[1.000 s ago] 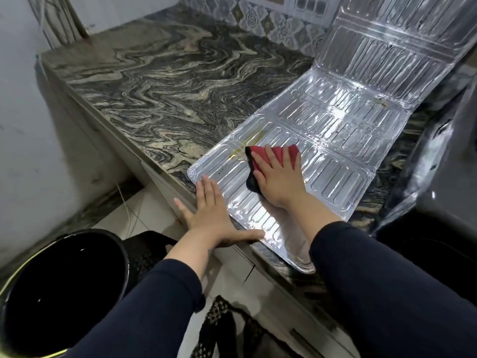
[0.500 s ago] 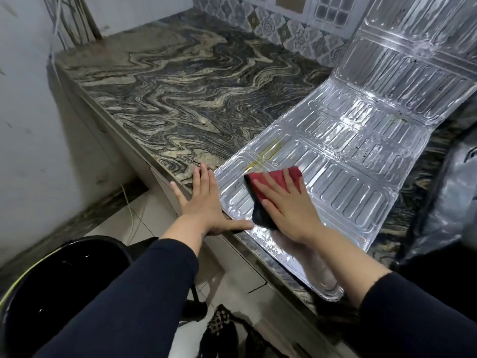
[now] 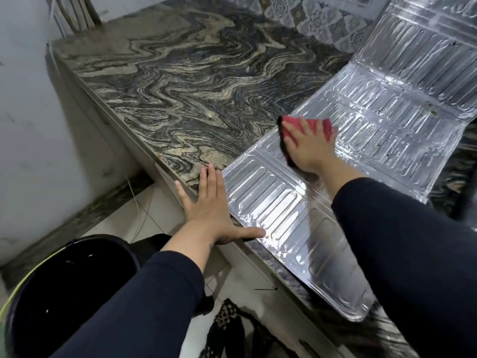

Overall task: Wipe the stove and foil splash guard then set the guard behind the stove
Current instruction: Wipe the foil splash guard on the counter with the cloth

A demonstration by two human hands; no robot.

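The silver foil splash guard (image 3: 366,117) lies unfolded across the marbled countertop (image 3: 196,81), its near panel at the counter's front edge and its far panel leaning up against the tiled wall. My right hand (image 3: 308,147) presses flat on a red and black cloth (image 3: 320,126) on the guard's middle panel. My left hand (image 3: 214,205) lies flat, fingers spread, on the counter edge, its thumb touching the guard's near-left rim. The stove is not clearly in view.
A black bucket (image 3: 69,288) stands on the tiled floor at lower left. A dark patterned mat (image 3: 232,332) lies on the floor below the counter. A white wall (image 3: 23,125) closes the left side; patterned tiles (image 3: 317,19) run behind the counter.
My right hand has slid the cloth away from me, from the guard's near panel up onto the middle panel. My left hand has stayed pressed at the counter edge.
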